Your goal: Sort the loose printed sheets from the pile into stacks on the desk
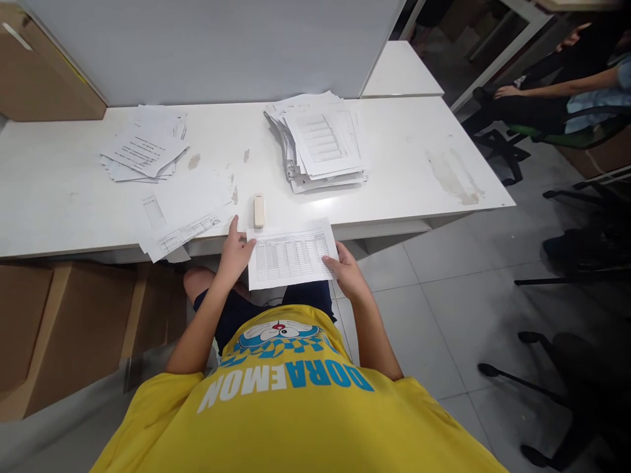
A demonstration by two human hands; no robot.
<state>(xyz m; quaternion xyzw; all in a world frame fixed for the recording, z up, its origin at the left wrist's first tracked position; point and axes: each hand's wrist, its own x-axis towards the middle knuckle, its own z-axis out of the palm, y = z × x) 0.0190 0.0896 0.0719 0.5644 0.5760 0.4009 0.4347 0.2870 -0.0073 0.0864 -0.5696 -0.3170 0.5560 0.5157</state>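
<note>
A printed sheet with a table on it hangs over the front edge of the white desk, held from both sides. My left hand grips its left edge, thumb on top. My right hand pinches its right edge. A small beige stapler lies on the desk just behind the sheet, close to my left hand. A thick stack of printed papers sits further back, in the middle of the desk.
Loose sheets lie at the desk's front left and another pile at the back left. Cardboard boxes stand under the desk. Another person sits at the far right among office chairs.
</note>
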